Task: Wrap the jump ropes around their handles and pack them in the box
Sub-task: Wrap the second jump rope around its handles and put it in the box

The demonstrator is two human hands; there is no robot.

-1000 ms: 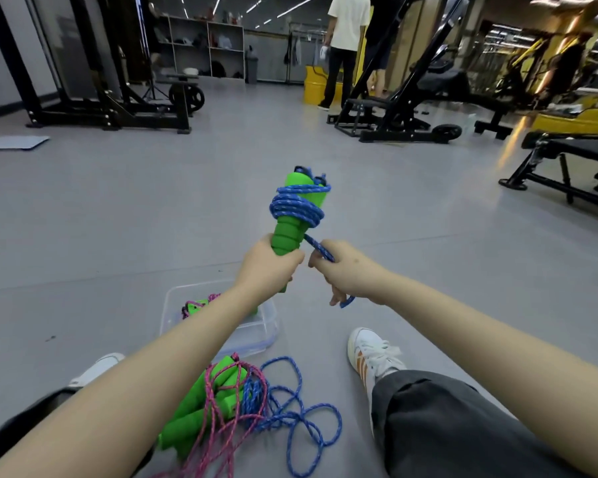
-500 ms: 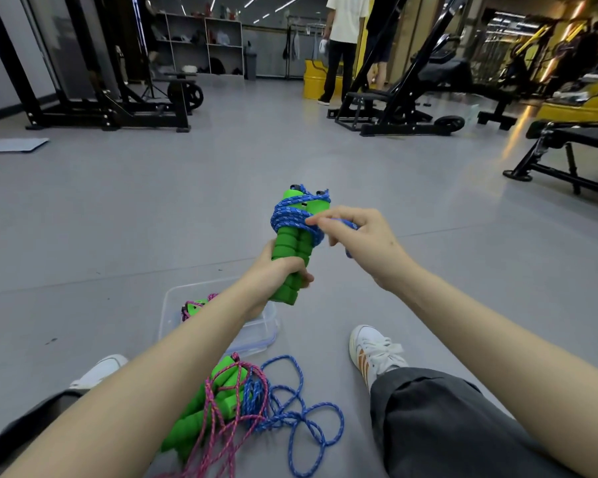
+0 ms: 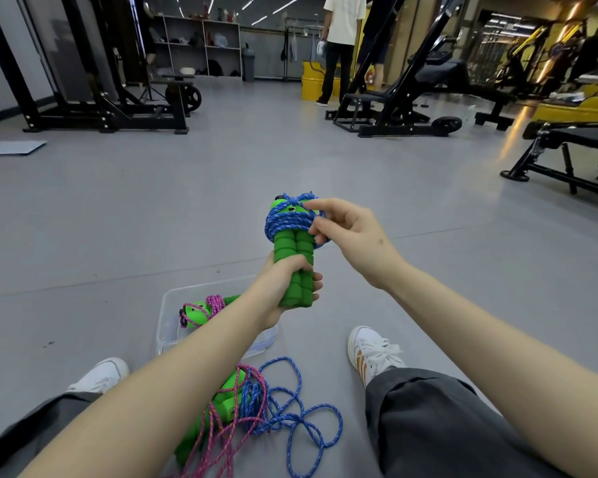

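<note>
Left hand (image 3: 283, 288) is gripping the lower end of the green handles (image 3: 296, 248), fingers curled round them, holding the pair upright above the floor (image 3: 118, 219). Blue rope (image 3: 285, 222) is sitting wound round the top of the handles. Right hand (image 3: 354, 236) is pinching a strand on the coil's right side between thumb and fingers (image 3: 328, 224). Box (image 3: 168, 305) is sitting on the floor under the left wrist, holding a pink-wrapped set (image 3: 201, 310). Loose ropes (image 3: 290, 419) are lying tangled between the legs, just beside the box.
</note>
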